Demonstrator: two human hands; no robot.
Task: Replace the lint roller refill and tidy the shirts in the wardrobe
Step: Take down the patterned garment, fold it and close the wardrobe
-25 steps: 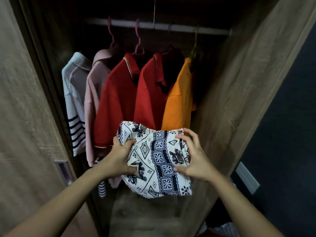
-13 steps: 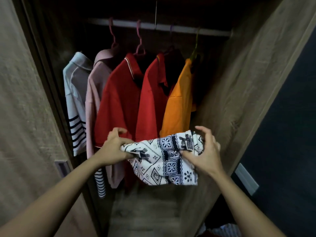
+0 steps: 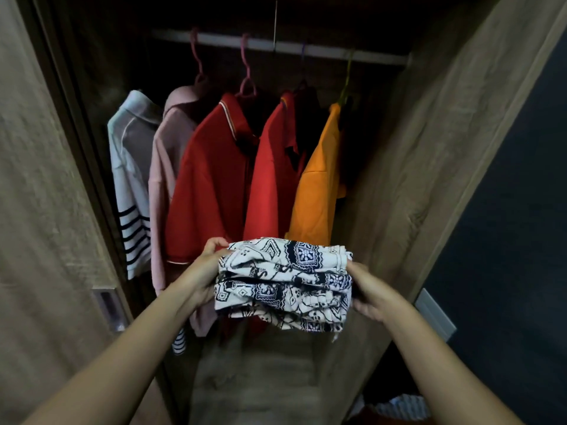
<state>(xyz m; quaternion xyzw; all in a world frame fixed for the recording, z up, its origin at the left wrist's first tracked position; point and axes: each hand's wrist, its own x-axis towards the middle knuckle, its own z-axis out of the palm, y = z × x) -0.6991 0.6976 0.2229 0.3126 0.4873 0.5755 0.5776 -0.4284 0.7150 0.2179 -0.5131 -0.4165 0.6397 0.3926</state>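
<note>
Woodgrain wardrobe [image 3: 429, 148]; left hand [image 3: 202, 277], right hand [image 3: 371, 296] grip folded print cloth [image 3: 285, 280].

Home, bedroom storage. Wood-grain wardrobe [image 3: 429, 167] standing open, with a metal rail [image 3: 306, 50] across the top. Hung below the rail on plastic hangers [image 3: 247, 84], left to right: white striped shirt [image 3: 132, 179], pink shirt [image 3: 162, 194], red polo [image 3: 208, 194], second red polo [image 3: 270, 194], orange shirt [image 3: 316, 194]. Lower left of the rail is a door panel [image 3: 36, 240] with a recessed handle [image 3: 107, 305]. Right of the rail is a dark wall [image 3: 506, 240] with a pale plate [image 3: 435, 314].

Bare left forearm [image 3: 129, 342], bare right forearm [image 3: 429, 348]
</note>
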